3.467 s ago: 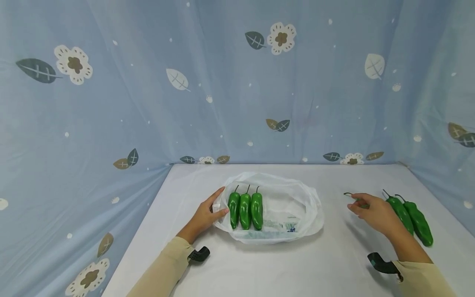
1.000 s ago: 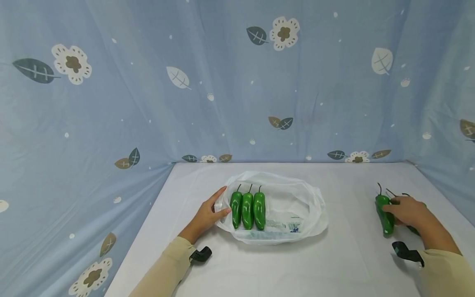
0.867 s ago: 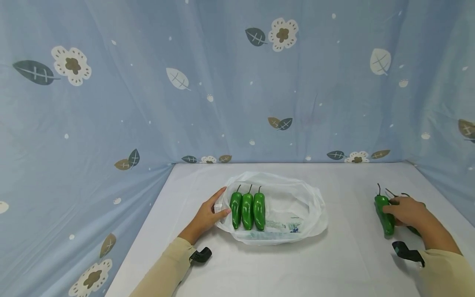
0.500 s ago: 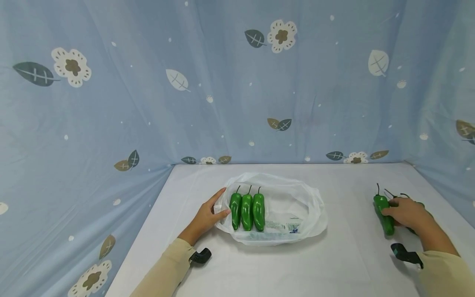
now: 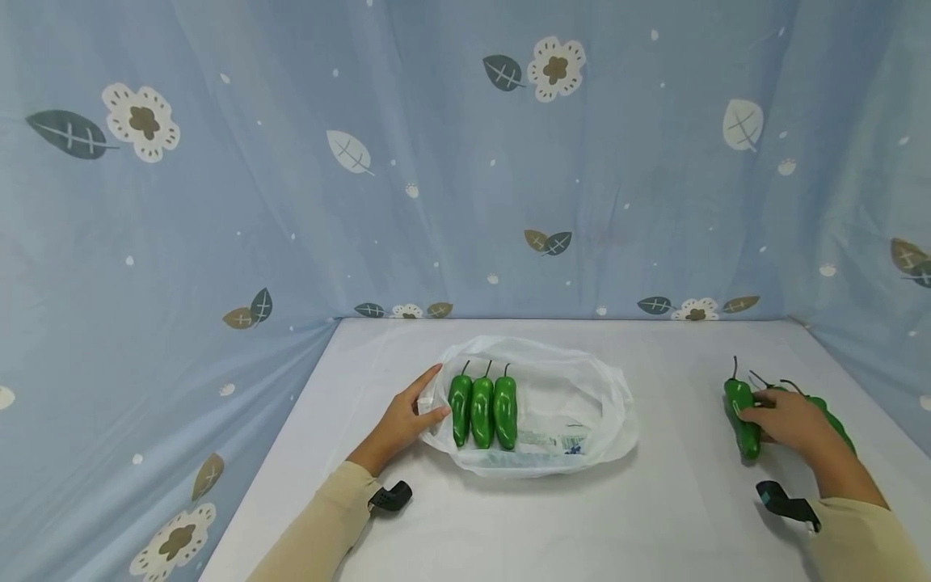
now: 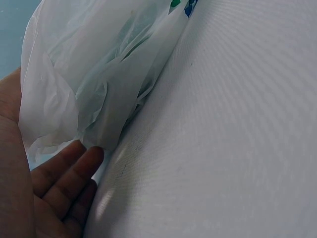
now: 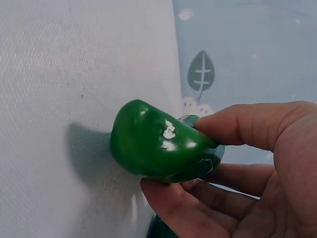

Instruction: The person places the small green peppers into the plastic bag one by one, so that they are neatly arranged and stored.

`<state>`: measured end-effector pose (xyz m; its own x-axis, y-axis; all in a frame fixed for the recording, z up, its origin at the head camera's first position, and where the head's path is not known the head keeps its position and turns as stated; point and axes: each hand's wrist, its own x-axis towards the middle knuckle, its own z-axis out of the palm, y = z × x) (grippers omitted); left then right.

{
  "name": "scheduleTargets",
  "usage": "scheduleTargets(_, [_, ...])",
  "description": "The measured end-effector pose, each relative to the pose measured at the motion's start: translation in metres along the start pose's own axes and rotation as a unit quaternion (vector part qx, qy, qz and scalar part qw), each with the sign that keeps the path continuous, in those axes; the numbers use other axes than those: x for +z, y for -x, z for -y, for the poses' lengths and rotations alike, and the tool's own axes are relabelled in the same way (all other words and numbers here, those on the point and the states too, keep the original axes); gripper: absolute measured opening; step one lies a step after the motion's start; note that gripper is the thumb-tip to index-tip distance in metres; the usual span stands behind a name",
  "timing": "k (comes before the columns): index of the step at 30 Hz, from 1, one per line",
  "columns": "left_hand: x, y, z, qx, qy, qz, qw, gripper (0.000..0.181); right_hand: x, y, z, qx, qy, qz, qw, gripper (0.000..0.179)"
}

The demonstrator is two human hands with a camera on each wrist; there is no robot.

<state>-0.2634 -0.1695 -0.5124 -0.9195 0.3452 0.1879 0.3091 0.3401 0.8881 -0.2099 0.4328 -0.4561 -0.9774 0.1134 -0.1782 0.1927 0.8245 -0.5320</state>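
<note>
My right hand grips a glossy green chili pepper between thumb and fingers, its stem pointing away from me. In the right wrist view the blunt end of this chili pepper faces the camera, with a shadow on the cloth beside it. Two more green peppers lie just right of and partly behind that hand. My left hand holds the left rim of a white plastic bag, which lies with its mouth spread. Three green chili peppers stand side by side at the bag's left end.
A white cloth covers the table. Blue patterned curtain hangs behind and at both sides. Black wrist mounts jut from both sleeves.
Earlier, my right hand held a pepper nearer the bag, then shifted right beside the other two. Over the last half second it drifts slightly left with the pepper. My left hand stays put.
</note>
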Motion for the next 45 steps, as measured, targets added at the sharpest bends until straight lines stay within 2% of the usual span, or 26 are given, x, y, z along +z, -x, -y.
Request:
scheduleTargets(5, [-0.001,-0.001,-0.001,-0.003,0.001,0.001,1.0,0.077,0.001,0.001,0.005,-0.001,-0.005,-0.004,1.0,0.077])
scheduleTargets(13, [-0.001,-0.001,0.0,0.001,-0.004,-0.007,1.0,0.076,0.002,0.006,0.017,-0.014,-0.041,-0.003,0.9991,0.076])
scheduleTargets(23, [-0.001,-0.001,0.001,0.0,-0.005,-0.008,1.0,0.076,0.009,0.004,0.027,-0.022,-0.011,-0.017,0.9995,0.073])
scheduleTargets(36, [-0.001,0.0,0.001,0.004,-0.005,-0.007,0.9999,0.076,0.009,0.006,0.043,-0.028,-0.005,-0.003,0.9996,0.075])
scheduleTargets(45, [0.0,0.001,-0.004,-0.02,0.0,0.003,0.9998,0.077,0.01,0.011,0.061,-0.033,-0.03,0.0,0.999,0.074])
